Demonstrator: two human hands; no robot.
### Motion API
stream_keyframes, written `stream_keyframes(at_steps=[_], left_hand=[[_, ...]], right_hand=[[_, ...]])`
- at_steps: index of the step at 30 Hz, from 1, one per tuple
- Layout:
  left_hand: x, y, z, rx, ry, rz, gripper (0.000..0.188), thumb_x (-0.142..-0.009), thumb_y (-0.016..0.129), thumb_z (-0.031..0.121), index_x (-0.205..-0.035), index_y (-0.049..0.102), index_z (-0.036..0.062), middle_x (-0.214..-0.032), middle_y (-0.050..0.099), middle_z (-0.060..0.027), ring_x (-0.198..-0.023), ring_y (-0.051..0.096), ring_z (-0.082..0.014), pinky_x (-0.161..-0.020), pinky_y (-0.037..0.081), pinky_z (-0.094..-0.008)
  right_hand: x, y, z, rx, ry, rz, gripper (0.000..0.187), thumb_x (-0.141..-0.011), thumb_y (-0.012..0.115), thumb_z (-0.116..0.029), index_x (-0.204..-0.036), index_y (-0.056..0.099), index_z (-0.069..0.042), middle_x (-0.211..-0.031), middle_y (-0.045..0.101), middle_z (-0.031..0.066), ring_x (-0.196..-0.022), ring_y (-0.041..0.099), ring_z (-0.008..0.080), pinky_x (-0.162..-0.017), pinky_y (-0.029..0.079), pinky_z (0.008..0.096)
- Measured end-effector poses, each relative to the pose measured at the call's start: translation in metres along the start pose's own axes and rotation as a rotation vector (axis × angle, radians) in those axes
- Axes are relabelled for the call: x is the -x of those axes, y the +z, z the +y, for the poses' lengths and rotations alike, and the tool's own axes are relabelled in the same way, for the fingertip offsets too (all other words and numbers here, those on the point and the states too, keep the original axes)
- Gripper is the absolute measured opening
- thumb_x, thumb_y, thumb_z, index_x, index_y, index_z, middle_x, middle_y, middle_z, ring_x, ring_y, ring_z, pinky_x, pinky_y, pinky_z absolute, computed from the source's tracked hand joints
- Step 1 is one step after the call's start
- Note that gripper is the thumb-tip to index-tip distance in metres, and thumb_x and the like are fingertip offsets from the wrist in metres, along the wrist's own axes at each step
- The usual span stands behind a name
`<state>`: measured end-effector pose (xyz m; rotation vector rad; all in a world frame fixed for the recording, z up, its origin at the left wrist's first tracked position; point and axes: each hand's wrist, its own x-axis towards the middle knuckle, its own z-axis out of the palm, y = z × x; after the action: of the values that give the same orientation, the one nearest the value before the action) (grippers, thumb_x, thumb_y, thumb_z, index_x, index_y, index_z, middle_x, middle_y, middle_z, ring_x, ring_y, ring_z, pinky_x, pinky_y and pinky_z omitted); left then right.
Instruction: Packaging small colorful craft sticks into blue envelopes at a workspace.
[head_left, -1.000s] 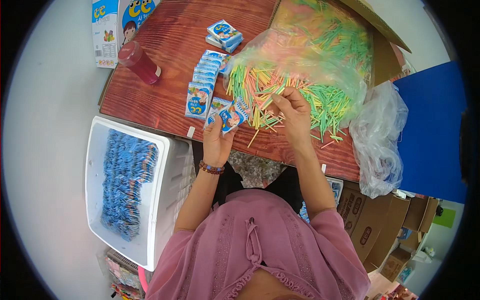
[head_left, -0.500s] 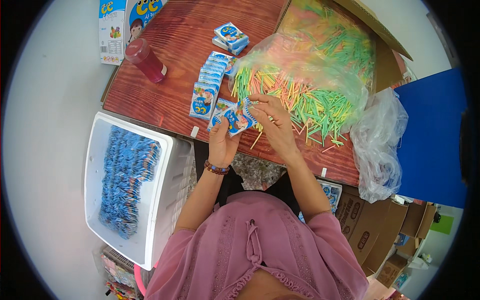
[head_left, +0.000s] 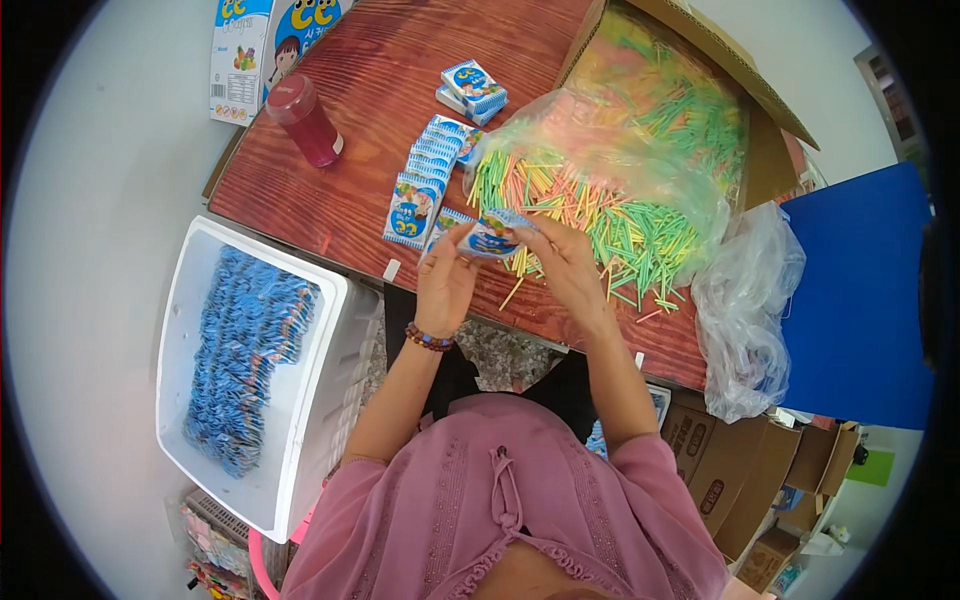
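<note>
Both hands hold a small blue and white printed packet [head_left: 491, 240] over the table's near edge. My left hand [head_left: 445, 288] pinches its left end, and my right hand [head_left: 570, 265] grips the right end with bent fingers. Another blue and white packet [head_left: 447, 222] lies on the table just behind my left fingertips. Beyond it runs an overlapping row of similar packets [head_left: 411, 207]. Thin candy-coloured sticks [head_left: 640, 245] in green, yellow and pink lie heaped behind my right hand. Whether the held packet has anything inside cannot be made out.
The sticks spill from a clear bag [head_left: 590, 135] in a cardboard box [head_left: 780, 160]. Small stacked packs [head_left: 473, 92] and a red jar [head_left: 307, 122] stand farther back. A white tub [head_left: 290, 440] of blue packets [head_left: 240, 350] sits at left; crumpled plastic [head_left: 745, 320] and a blue panel [head_left: 855, 290] at right.
The held packet has turned from a slant to nearly level. My right hand has come down a little to its right end, and my left fingers have shifted on the left end.
</note>
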<state>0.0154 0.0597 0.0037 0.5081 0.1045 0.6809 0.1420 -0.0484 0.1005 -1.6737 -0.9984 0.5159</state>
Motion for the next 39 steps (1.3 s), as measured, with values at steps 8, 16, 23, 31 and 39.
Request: stream_keyframes(at_steps=[8, 16, 23, 31, 39], left_hand=[[-0.002, 0.012, 0.024, -0.614, -0.214, 0.029, 0.036, -0.088, 0.064, 0.002, -0.123, 0.056, -0.0007, -0.115, 0.062, -0.0041, -0.103, 0.057, -0.0086, -0.089, 0.045, -0.0252], [-0.001, -0.005, 0.036, -0.744, -0.138, 0.077, 0.022, -0.087, 0.066, 0.005, -0.109, 0.066, -0.0009, -0.096, 0.069, -0.0022, -0.084, 0.062, -0.0058, -0.075, 0.05, -0.022], [-0.007, -0.033, 0.074, -0.907, -0.023, 0.206, 0.023, -0.09, 0.062, 0.006, -0.111, 0.065, -0.0013, -0.099, 0.068, -0.0037, -0.086, 0.063, -0.0074, -0.076, 0.05, -0.0222], [-0.012, -0.055, 0.078, -1.617, 0.282, 0.378, 0.05, -0.082, 0.069, 0.01, -0.128, 0.052, 0.0004, -0.119, 0.059, -0.0141, -0.109, 0.057, -0.0239, -0.09, 0.046, -0.0329], [0.026, -0.016, 0.046, -2.022, 0.396, 0.384, 0.031, -0.075, 0.076, 0.027, -0.096, 0.06, 0.0113, -0.089, 0.057, -0.0026, -0.09, 0.051, -0.0237, -0.082, 0.031, -0.041]], right_hand=[[-0.006, 0.006, 0.007, -0.149, 0.039, -0.04, 0.024, -0.095, 0.058, -0.019, -0.1, 0.067, 0.003, -0.076, 0.066, 0.0039, -0.07, 0.057, 0.0078, -0.062, 0.047, 0.0248], [-0.018, 0.023, 0.016, -0.249, 0.272, -0.157, 0.024, -0.09, 0.065, -0.023, -0.083, 0.066, 0.0, -0.069, 0.061, 0.0014, -0.063, 0.054, 0.0049, -0.053, 0.041, 0.0221], [-0.061, 0.072, 0.029, -0.211, 0.318, -0.258, 0.026, -0.085, 0.066, -0.024, -0.075, 0.068, 0.0, -0.057, 0.06, 0.0052, -0.049, 0.057, 0.0111, -0.045, 0.044, 0.0251], [-0.083, 0.1, 0.042, -0.076, 0.302, -0.228, 0.024, -0.088, 0.06, -0.019, -0.083, 0.068, 0.003, -0.065, 0.065, 0.0101, -0.05, 0.061, 0.0147, -0.047, 0.048, 0.0272], [-0.047, 0.065, 0.069, 0.356, 0.0, -0.12, 0.024, -0.084, 0.066, -0.017, -0.101, 0.064, -0.001, -0.093, 0.063, 0.0098, -0.074, 0.065, 0.0218, -0.063, 0.051, 0.0332]])
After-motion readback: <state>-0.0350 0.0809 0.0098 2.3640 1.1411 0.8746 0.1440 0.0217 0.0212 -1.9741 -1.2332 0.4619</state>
